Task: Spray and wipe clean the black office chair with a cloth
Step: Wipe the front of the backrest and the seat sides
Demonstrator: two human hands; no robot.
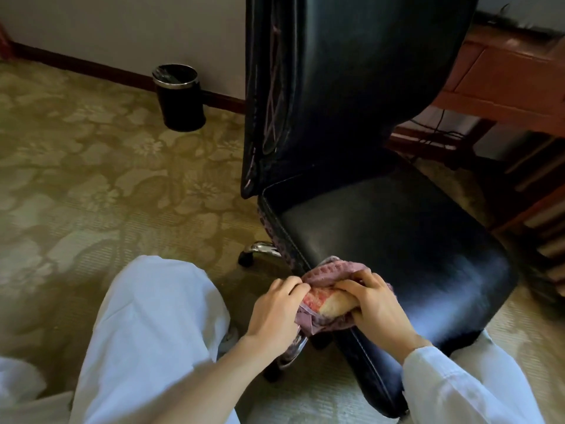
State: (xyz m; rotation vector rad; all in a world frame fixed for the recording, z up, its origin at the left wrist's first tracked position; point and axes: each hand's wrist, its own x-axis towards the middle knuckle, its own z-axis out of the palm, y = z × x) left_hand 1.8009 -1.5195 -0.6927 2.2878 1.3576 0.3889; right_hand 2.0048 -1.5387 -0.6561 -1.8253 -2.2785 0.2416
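Both of your hands are bunched on the cloth [321, 278] at the near left edge of the chair seat [397, 240]; your left hand [273, 313] pinches the mauve fabric with curled fingers, and your right hand [374, 304] wraps tightly over the top of it, fingers closed around a paler pink and cream fold; the cloth rests on the seat's rim and hangs a little over the side. The black office chair [351, 87] stands right in front of you, its tall backrest upright, with pale scuffed lines down its left edge; a chrome leg with a castor [247, 257] pokes out beneath the seat, and another shiny leg shows just under your left wrist. Your left knee in pale trousers [159, 316] crowds the space beside the chair; a black bin [180, 99] stands against the wall on the patterned carpet [91, 179], well apart to the left; a reddish wooden desk [504, 78] stands close behind the chair on the right, cables dangling beneath it.
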